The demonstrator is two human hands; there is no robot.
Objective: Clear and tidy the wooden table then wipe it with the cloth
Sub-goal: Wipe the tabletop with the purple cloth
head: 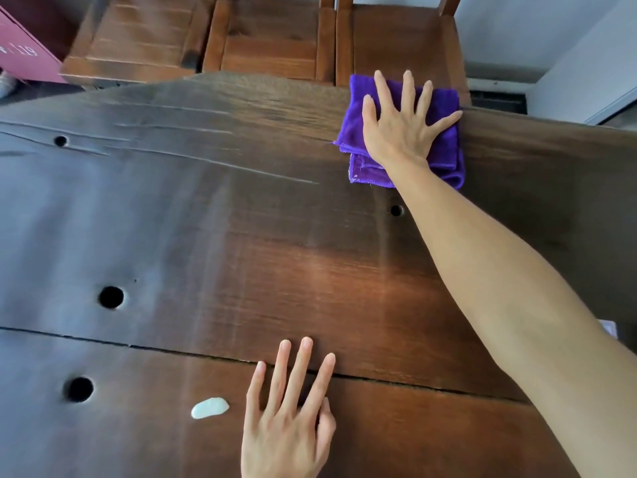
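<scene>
A folded purple cloth [444,157] lies on the dark wooden table [213,208] near its far right edge. My right hand [400,125] presses flat on the cloth with fingers spread and straight, the arm stretched across the table. My left hand [289,419] rests flat on the near part of the table, fingers straight. A small white smear or patch [209,407] sits on the wood just left of my left hand.
The tabletop has several round holes [111,297] and a long crack [206,353] across its near part. Wooden chairs [269,39] stand along the far edge. A pink box [24,50] is at the far left. White wall and floor lie at the right.
</scene>
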